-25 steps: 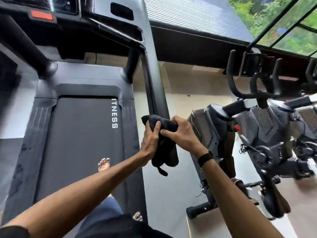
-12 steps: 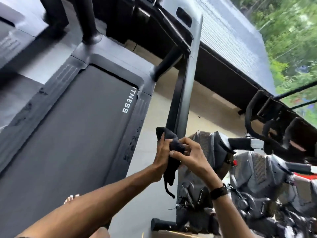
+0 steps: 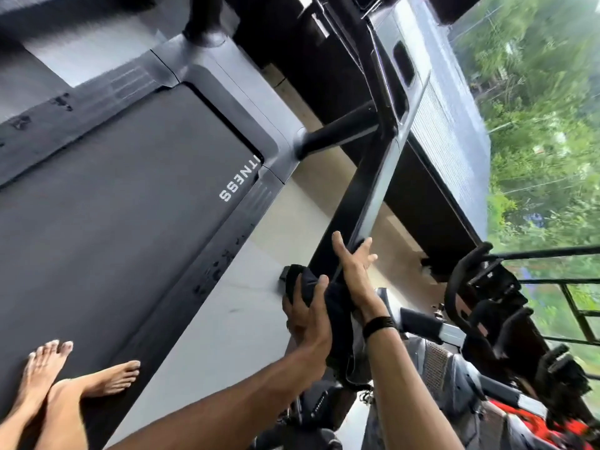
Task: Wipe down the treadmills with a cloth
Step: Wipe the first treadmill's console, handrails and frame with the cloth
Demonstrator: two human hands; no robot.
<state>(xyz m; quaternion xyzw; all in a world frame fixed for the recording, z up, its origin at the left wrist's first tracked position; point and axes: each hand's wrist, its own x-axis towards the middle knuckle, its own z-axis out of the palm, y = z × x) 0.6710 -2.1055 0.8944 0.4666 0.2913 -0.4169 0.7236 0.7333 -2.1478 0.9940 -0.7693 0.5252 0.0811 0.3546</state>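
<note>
My left hand [image 3: 306, 315] grips the dark cloth [image 3: 337, 306], fingers curled round it, right at the lower end of the treadmill's handrail [image 3: 373, 203]. My right hand [image 3: 352, 271] lies on that rail, fingers stretched out straight.

- Left of the grey treadmill side handrail [image 3: 373, 196] we see open pale floor [image 3: 282, 222], bounded by the black rubber running belt [image 3: 113, 206].
- A black diagonal strut [image 3: 337, 134] crosses that gap higher up.
- Right of the rail, black exercise-bike handlebars [image 3: 477, 287] crowd close.
- Our bare feet [image 3: 65, 368] occupy the belt's near end.
</note>
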